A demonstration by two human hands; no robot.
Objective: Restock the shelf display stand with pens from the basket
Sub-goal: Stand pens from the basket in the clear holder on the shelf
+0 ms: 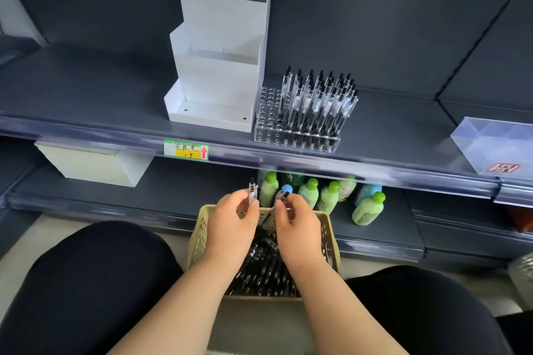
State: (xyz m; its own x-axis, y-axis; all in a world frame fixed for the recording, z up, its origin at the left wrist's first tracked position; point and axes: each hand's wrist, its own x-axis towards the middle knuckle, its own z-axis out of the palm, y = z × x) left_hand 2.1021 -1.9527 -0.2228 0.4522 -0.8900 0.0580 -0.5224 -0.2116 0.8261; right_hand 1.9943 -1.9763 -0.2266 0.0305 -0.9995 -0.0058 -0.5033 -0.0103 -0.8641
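The left hand [230, 219] pinches a clear-barrelled click pen [253, 191] upright, its fingers [245, 206] curled round the lower barrel. The right hand [297, 222] grips a dark-tipped pen [285, 196] at a slant, its fingers [281, 210] closed on the shaft. Both hands hover over the far end of the beige perforated plastic basket [199, 235], which sits on the floor between the knees with a heap of loose black pens [265, 268] in it.

The main risk is probably at the clear acrylic block stand with rows of round holes [268, 112] on the dark grey upper shelf [86, 86]. Its right and middle rows are crowded with standing pens [320, 101], which lean slightly. A hand coming in from the right could brush them and tip several, or shove the light block back. The holes are narrow, so a pen brought in at a slant may catch on a rim and slip from the pinch. Carrying a pen in each hand leaves no hand to steady the block.

The way up passes the shelf's clear plastic front rail [346, 170], which juts towards the person, so knuckles or pen tips could knock it. Behind the basket, green-capped plastic bottles [367, 207] stand near the hands on the lower shelf.

The empty holes lie at the block's left end, just beside the white tiered plastic display stand [219, 72], so that gap is tight. Open shelf lies farther left and right.
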